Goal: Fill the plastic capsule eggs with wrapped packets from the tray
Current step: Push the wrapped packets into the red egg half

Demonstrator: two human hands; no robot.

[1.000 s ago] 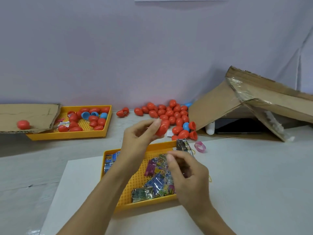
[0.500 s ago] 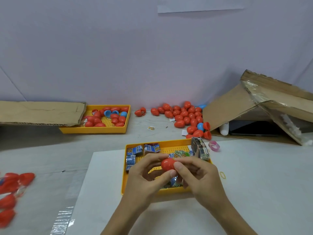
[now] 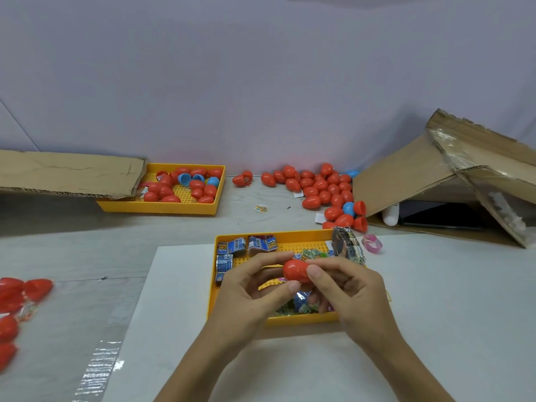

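Both hands, left hand (image 3: 249, 282) and right hand (image 3: 348, 285), pinch 1 red capsule egg (image 3: 295, 269) above the packet tray (image 3: 275, 322); uneven pressure risks slippage or misaligned closure.

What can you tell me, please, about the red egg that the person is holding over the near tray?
The red egg is a smooth, glossy capsule that looks like plastic. It appears closed, though fingers hide part of it, so no seam shows. It lies roughly on its side, held in the air above the near yellow tray of packets. The left hand pinches it from the left and below, and the right hand from the right, a fingertip pressed against its side. Nothing else touches it.
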